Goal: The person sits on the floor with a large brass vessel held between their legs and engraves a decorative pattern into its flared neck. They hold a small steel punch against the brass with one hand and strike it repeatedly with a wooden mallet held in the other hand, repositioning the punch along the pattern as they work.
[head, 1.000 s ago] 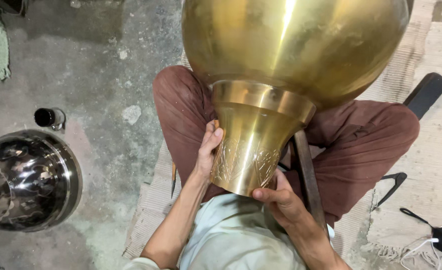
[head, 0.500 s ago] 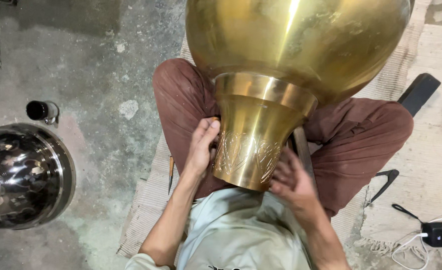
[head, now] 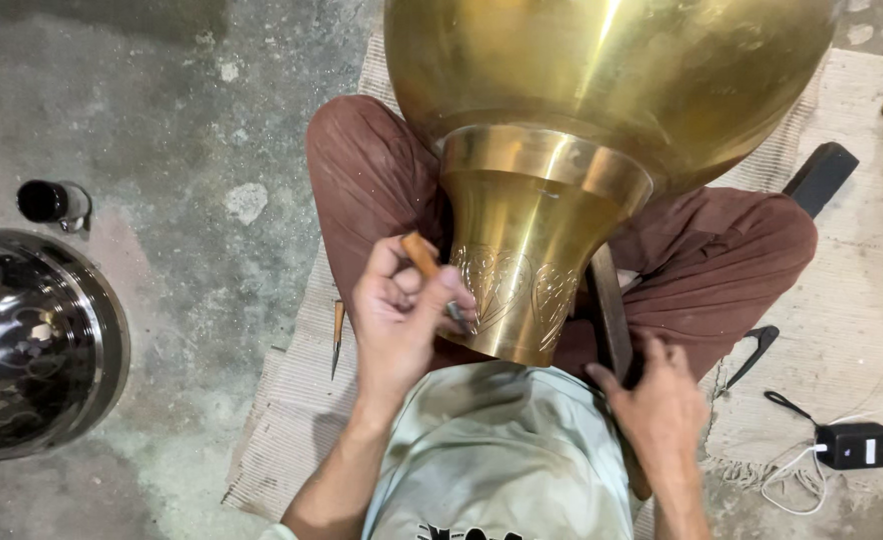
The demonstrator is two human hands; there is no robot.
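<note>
A large brass vessel point(head: 602, 110) fills the upper centre of the frame, lying across the seated person's lap with its flared neck point(head: 532, 265) pointing down toward the lower centre. Its long axis runs from the top of the frame to the bottom. The left hand point(head: 402, 325) is nearer the work: its fingers point(head: 452, 290) are closed round a wooden-handled engraving tool point(head: 434, 275), whose tip sits against the engraved band on the neck's left side, just right of the hand. The right hand point(head: 657, 400), at lower right, has its fingers curled over a dark flat bar point(head: 610, 315) lying beside the neck. A second pointed tool point(head: 338, 338) lies on the woven mat point(head: 292, 430). At the left edge stands a shiny steel bowl point(head: 32, 340); whether it holds anything cannot be told.
</note>
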